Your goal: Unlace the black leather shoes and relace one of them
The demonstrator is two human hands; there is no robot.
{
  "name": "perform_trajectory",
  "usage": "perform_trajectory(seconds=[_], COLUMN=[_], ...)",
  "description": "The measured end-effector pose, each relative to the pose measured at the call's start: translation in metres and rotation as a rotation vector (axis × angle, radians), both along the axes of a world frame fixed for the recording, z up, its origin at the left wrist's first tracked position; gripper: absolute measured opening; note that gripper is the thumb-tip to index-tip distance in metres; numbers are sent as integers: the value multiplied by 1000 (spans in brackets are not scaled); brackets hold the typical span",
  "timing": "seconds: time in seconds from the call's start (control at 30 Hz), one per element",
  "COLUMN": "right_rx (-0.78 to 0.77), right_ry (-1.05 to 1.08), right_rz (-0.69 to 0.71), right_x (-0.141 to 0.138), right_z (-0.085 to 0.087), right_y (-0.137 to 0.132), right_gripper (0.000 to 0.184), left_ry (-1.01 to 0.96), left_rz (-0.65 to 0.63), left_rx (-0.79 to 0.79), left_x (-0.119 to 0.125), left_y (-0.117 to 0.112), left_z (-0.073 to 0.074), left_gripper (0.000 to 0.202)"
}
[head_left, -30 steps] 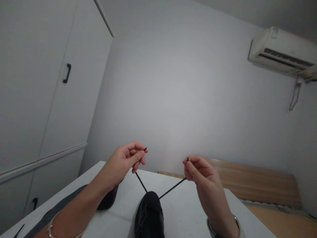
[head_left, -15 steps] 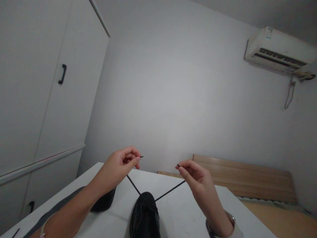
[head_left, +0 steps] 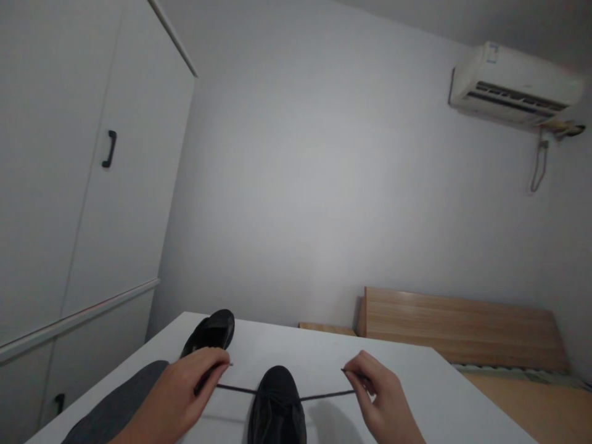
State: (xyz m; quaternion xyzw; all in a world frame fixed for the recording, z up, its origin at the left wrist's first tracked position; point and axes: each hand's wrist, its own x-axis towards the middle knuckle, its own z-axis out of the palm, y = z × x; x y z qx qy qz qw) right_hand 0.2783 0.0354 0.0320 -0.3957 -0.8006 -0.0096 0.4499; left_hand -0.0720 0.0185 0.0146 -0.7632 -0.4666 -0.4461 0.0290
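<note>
A black shoe [head_left: 277, 407] stands on the white table [head_left: 324, 354], its toe pointing away from me and its near part cut off by the frame. A dark shoelace [head_left: 326, 395] runs out from both sides of it, nearly level. My left hand [head_left: 185, 388] pinches the lace on the left, with a tip poking past the fingers. On the right, my right hand [head_left: 377, 391] pinches the other side, its dark end showing at the fingertips. Beyond my left hand sits a second black shoe [head_left: 217, 330], partly hidden by that hand.
A dark grey flat piece [head_left: 120, 401] lies on the table at left, beside my left forearm. White cabinets [head_left: 134, 203] rise on the left. Past the table at right are a wooden headboard [head_left: 453, 320] and an air conditioner [head_left: 513, 86] on the wall.
Both hands have come down and moved farther apart. The lace has gone from a raised V to nearly level on either side of the shoe. The second shoe is less covered.
</note>
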Motion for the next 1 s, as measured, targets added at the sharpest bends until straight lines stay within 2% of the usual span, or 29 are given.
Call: perform_trajectory(seconds=[0.1,0.17,0.3,0.4,0.57,0.67,0.73,0.8,0.93,1.0], right_rx=[-85,-131,-162,-164,-131,23,152,217,152,60], right_ry=[-129,-199,-293,-327,-365,-392,-399,-403,-444,-457], right_rz=[138,200,207,182,178,124,47,10,48,55], right_x=[-13,-22,-33,-35,-36,-40,-44,-47,-49,-49], right_z=[-7,-17,-39,-48,-50,-50,-50,-51,-56,-59], right_y=[-1,0,5,8,8,6,5,4,6,7], right_gripper=[19,17,23,26,27,27,25,24,24,26], left_ry=[6,44,102,106,131,91,59,57,25,-18], left_rz=[-113,-189,-262,-267,-260,-259,-214,-183,-239,-231], left_rx=[-61,-81,-96,-86,-30,-8,21,27,-117,-209], left_x=[22,33,45,48,52,54,55,54,55,58], left_y=[-7,-10,-9,-7,-8,-11,-11,-10,-5,-7], left_z=[0,-5,-23,-29,-27,-26,-27,-31,-38,-33], left_gripper=[20,22,19,20,19,20,22,25,23,21])
